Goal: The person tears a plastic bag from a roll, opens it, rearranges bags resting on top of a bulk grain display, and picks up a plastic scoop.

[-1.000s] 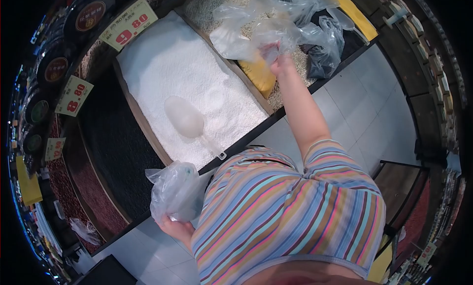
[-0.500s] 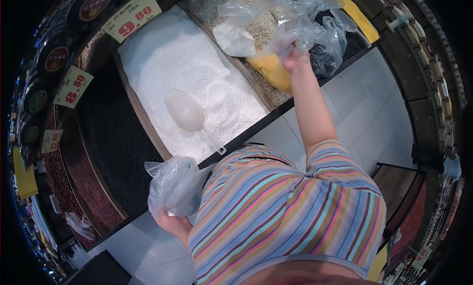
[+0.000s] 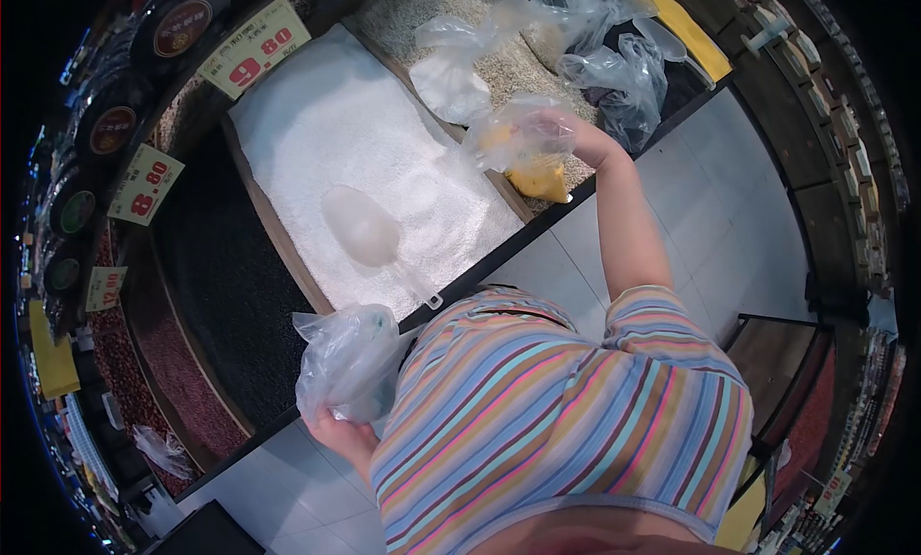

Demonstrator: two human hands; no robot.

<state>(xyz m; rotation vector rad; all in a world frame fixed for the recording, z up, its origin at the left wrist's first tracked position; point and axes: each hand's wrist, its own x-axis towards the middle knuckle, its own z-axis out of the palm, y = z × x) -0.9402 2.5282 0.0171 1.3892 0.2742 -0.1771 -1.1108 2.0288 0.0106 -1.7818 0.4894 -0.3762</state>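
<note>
My left hand [image 3: 343,440], low at the front of the bins, is closed on the bottom of a clear plastic bag [image 3: 350,358]. My right hand [image 3: 587,144] reaches over the grain bin with its fingers closed on another clear plastic bag [image 3: 518,133]; the fingertips are partly behind the film. Just below that bag a yellow piece [image 3: 539,181] lies on the grain, partly covered. A translucent scoop [image 3: 360,226] rests on the white grains [image 3: 317,123], its handle toward the front edge, untouched by either hand.
More crumpled plastic bags [image 3: 624,80] lie at the right on the grain bin [image 3: 518,61]. Bins of black grains [image 3: 216,248] and reddish grains [image 3: 168,315] stand left. Price signs [image 3: 254,48] line the back. A dark front rail [image 3: 480,270] borders the bins, with tiled floor [image 3: 710,190] beyond.
My right hand has moved left and toward me, away from the heap of bags, with a clear bag in it. The yellow piece has shifted toward the front rail. My left hand is nearly still.
</note>
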